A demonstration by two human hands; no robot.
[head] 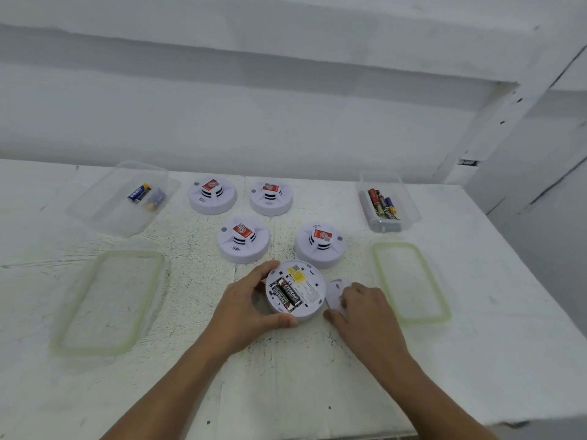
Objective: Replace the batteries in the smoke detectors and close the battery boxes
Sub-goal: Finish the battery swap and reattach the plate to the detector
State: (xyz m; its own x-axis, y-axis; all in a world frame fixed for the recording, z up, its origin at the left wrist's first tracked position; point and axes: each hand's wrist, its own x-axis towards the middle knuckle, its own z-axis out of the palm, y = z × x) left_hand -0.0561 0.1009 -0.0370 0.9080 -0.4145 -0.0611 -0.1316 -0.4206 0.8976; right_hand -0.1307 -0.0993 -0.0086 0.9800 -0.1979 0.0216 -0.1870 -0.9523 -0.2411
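On the rough white table (317,376), the left hand (251,308) grips the round plastic smoke detector (309,293), two cylindrical batteries (287,295) exposed, while the right hand (365,308) pinches its round cover (336,289) just beside.

place: bare workroom; white scuffed table (158,392); plain white wall (286,122); clear tub of batteries (104,211)

At the lower centre of the frame an upturned detector (309,290) is set on the table (317,376), with two fitted batteries (287,295) lodged in its left half. A loose cover (336,292) lies just right of it. Above, a rear-left detector (212,195) and a rear-right detector (270,198) are placed behind a front-left detector (244,239) and a front-right detector (320,244). A left container (104,211) holding left batteries (146,195) is found at the upper left and a right container (409,211) holding right batteries (382,203) at the upper right. A left lid (108,300) and a right lid (411,281) lie below them.
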